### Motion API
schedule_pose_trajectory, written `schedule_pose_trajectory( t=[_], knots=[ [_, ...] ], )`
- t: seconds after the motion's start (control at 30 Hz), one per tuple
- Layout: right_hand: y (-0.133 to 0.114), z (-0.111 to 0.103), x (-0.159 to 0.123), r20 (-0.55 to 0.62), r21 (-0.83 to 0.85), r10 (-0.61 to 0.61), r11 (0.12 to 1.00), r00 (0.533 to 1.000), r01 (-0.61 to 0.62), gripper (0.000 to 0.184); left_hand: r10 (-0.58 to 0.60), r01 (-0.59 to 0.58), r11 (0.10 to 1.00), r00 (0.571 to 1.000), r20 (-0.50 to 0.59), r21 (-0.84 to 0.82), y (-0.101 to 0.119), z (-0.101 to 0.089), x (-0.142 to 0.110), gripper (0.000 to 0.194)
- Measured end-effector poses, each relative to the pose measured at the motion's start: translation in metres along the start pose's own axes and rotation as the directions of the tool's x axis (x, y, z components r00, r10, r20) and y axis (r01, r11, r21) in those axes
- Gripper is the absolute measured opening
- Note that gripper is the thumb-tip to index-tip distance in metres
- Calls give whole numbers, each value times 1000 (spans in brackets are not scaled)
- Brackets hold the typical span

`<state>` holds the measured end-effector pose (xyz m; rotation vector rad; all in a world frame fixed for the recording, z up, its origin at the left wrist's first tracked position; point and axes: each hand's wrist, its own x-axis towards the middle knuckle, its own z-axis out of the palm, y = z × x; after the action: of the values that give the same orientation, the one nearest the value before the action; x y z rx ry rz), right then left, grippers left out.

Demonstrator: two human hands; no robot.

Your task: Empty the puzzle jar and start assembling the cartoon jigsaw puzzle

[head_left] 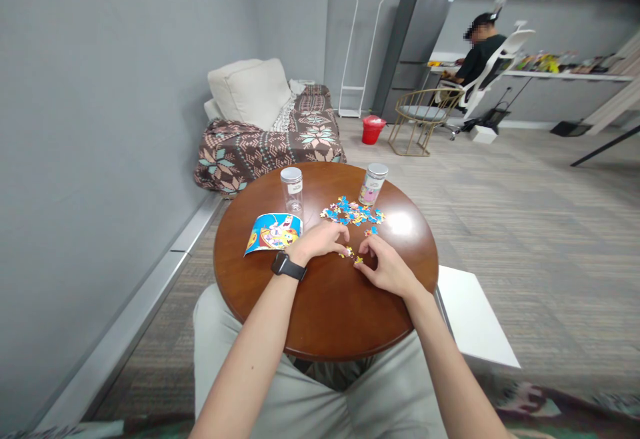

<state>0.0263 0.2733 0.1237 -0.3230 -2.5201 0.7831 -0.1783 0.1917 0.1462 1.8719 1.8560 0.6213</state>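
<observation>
Fingertips of the left hand (323,240) and right hand (389,268) touch small puzzle pieces (349,251), grip unclear on both; moving these 2 groups calls for light, precise fingers.

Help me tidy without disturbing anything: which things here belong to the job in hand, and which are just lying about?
In the job:
- few puzzle pieces at the left hand and right hand
- puzzle pile
- picture sheet, likely
- clear jar and pictured jar, probably

Lying about:
- pale cushion
- red bin
- gold-framed chair
- white rack
</observation>
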Motion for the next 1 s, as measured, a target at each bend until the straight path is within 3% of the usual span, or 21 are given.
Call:
schedule_pose_trajectory(
  t=[0.3,0.8,1.0],
  knots=[
    [-1,0,1,17,-24,-35,999,999,35,13,46,-46,999,996,73,-9,5,-4,-1,11],
    [3,2,1,37,43,117,992,992,-119,10,33,-33,999,993,114,-1,6,-10,-4,21],
    [3,3,2,28,34,95,995,995,-96,12,57,-55,998,990,127,-16,4,-8,-3,21]
  ],
)
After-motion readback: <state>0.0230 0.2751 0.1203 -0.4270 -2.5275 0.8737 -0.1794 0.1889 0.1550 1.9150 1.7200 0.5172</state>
